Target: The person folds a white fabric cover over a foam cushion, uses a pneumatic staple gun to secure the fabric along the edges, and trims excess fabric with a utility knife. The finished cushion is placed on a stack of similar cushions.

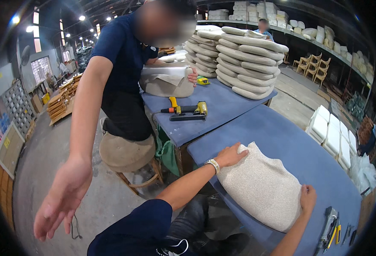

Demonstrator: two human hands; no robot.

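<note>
A piece of speckled beige upholstery fabric [262, 187] lies over a rounded, cushion-like shape on the blue table in front of me. Its far edge is wavy and sticks up in points. My left hand [229, 155], with a metal watch at the wrist, grips the fabric's far left corner, thumb on top. At the right edge, my right hand [308, 199] pinches the cloth with bent fingers. Whatever lies beneath the fabric is hidden. Nearest to my right hand are a grey staple gun [327, 228] and a yellow utility knife [338, 234].
A co-worker [119, 64] at the left stretches out a bare arm [87, 115] and kneels on a round stool [127, 152]. A yellow staple gun [190, 110] lies on the adjoining table [226, 113]. Stacked cushions [250, 59] stand behind; white blocks [331, 132] are at right.
</note>
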